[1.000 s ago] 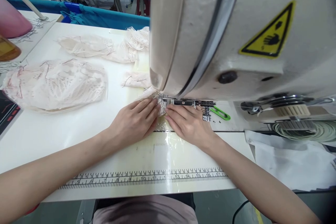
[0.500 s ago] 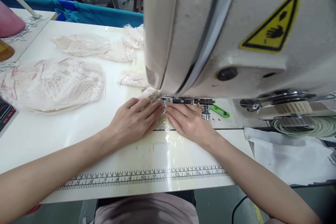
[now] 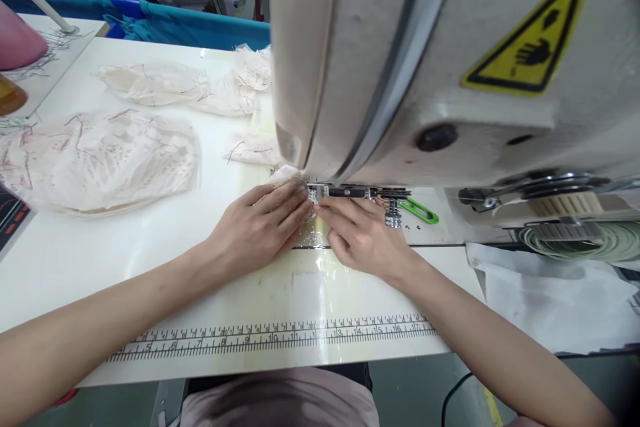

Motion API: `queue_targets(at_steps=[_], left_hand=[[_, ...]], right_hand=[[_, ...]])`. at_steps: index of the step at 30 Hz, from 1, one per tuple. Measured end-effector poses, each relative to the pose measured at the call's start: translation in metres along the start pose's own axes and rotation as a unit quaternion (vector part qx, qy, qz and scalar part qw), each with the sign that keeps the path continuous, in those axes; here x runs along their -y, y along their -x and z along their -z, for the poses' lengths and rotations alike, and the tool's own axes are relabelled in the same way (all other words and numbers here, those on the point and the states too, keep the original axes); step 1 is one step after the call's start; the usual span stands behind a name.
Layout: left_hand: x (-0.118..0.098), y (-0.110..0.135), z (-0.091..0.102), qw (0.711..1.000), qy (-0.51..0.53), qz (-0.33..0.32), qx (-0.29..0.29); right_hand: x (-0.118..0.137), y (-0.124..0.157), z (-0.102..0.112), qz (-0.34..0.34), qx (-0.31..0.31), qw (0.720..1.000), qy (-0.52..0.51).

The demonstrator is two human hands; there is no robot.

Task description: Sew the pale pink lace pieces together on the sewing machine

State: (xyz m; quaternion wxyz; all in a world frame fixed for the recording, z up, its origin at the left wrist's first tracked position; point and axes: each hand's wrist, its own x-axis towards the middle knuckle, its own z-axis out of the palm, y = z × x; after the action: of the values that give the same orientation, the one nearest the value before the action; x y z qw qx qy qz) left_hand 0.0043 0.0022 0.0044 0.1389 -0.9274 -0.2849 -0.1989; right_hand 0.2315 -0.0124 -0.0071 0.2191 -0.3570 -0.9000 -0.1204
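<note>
A measuring scale (image 3: 273, 339) runs along the near edge of the white table (image 3: 100, 267), with bare tabletop between it and the hands. The left hand (image 3: 255, 230) lies flat, fingers stretched out and pressing down on a small lace piece (image 3: 286, 177). The right hand (image 3: 365, 237) is also spread flat beside it, fingertips almost meeting the left ones at the presser foot (image 3: 320, 192). Neither hand is gripping anything. The lace piece sits under the fingertips and runs in beneath the sewing machine head (image 3: 400, 67), which overhangs the hands closely. A green tool (image 3: 421, 212) lies just right of the right hand, and white cloth (image 3: 550, 300) covers the right edge. To the left the table is open up to a lace pile (image 3: 100, 160). More lace pieces (image 3: 165, 83) lie farther back near the blue cloth (image 3: 190, 27) at the far edge.
</note>
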Motion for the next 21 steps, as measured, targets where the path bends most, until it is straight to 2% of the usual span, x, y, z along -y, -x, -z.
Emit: queue_targets(at_steps=[11, 21], left_hand=[[-0.0001, -0.0020, -0.0016, 1.000, -0.020, -0.011, -0.017], [-0.0010, -0.0027, -0.0018, 0.999, 0.023, 0.031, -0.004]], right_hand=[[0.0009, -0.0031, 0.0013, 0.003, -0.008, 1.000, 0.027], [-0.0020, -0.0054, -0.0009, -0.004, 0.011, 0.999, 0.033]])
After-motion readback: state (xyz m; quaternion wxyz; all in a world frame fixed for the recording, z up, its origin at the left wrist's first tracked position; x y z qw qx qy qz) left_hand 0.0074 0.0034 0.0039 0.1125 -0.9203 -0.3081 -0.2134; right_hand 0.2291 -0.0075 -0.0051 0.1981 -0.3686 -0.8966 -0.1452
